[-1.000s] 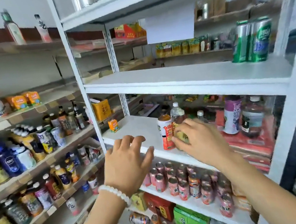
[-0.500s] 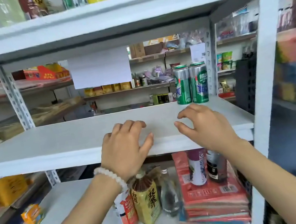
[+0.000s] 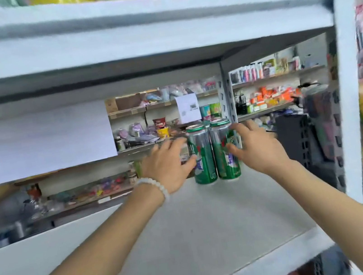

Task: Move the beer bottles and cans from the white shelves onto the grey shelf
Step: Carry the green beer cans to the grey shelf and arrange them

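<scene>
Two tall green beer cans stand upright, side by side and touching, at the back right of a white shelf board (image 3: 214, 232). My left hand (image 3: 168, 165), with a white bead bracelet on its wrist, curves around the left can (image 3: 204, 169), its thumb against the can's front. Mirroring it, my right hand (image 3: 258, 149) curves around the right can (image 3: 226, 165), thumb on the front and fingers spread beside it. Both cans rest on the board. No grey shelf shows clearly.
Another white board (image 3: 136, 37) runs close overhead, carrying yellow and red packs. A white upright post (image 3: 348, 87) bounds the bay on the right. A white paper sheet (image 3: 48, 141) hangs at the back left. Behind are further shelves of goods.
The view rose from the lower shelf of drinks to this board. Both hands left its front edge and reached back to either side of the two green cans.
</scene>
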